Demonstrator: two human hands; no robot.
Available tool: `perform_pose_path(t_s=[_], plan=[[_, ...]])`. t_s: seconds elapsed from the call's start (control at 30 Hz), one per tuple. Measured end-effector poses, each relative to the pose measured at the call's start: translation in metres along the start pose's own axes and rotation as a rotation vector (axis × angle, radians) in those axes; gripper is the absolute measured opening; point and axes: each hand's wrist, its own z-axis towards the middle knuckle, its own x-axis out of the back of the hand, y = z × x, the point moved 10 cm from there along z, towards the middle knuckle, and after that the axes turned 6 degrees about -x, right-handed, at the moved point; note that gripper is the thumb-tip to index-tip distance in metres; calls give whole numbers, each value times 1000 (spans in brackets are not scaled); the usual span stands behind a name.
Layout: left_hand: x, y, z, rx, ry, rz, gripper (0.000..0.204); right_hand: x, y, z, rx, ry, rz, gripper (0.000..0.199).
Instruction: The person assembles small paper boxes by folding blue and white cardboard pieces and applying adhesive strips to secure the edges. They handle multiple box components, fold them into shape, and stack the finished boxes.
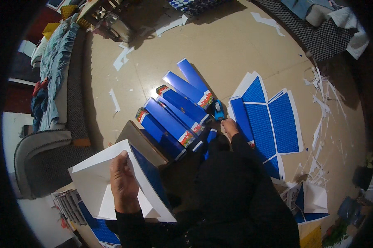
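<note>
My left hand [123, 182] grips the wall of an open cardboard box [91, 173], white inside and blue outside, with the thumb along its upper edge. The box is tilted and its inside faces me. My right hand [229, 127] is closed at the near end of a small blue tape dispenser [219, 110], between the blue boxes and the flat sheets. Several long blue boxes [170, 120] with colourful printed ends lie side by side on the floor ahead. Beneath them, near my left hand, is a brown board-like surface [143, 142].
Flat blue cardboard blanks [260, 124] with white edges lie at the right. Paper strips [318, 107] litter the floor further right. A sofa [50, 157] with clothes [58, 62] stands at the left, and a patterned couch [318, 37] at the far right. More white-and-blue box pieces [315, 197] sit lower right.
</note>
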Motion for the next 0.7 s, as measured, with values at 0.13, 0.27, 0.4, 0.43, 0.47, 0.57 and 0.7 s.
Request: perform_pose_path(t_s=[0.13,0.27,0.4,0.43,0.47,0.57,0.7], plan=[[10,-10,4,85,42,79,41,9,5,-5,90,106,-239,13],[-12,0,3,11,-54,-13,16,11,7,-40,130,-106,-166,12],[-12,-3,2,34,-35,-77,26,11,-74,-97,-123,-355,420,14],[-11,-8,5,71,-21,-114,30,17,-114,-109,-66,-376,406,14],[-13,-5,4,71,-34,-120,29,17,-160,-127,47,-412,375,18],[-10,-9,9,64,-126,-137,25,14,-291,-219,216,-465,260,22],[-22,-4,5,37,-1,-189,20,-18,-381,-352,375,-555,131,23]])
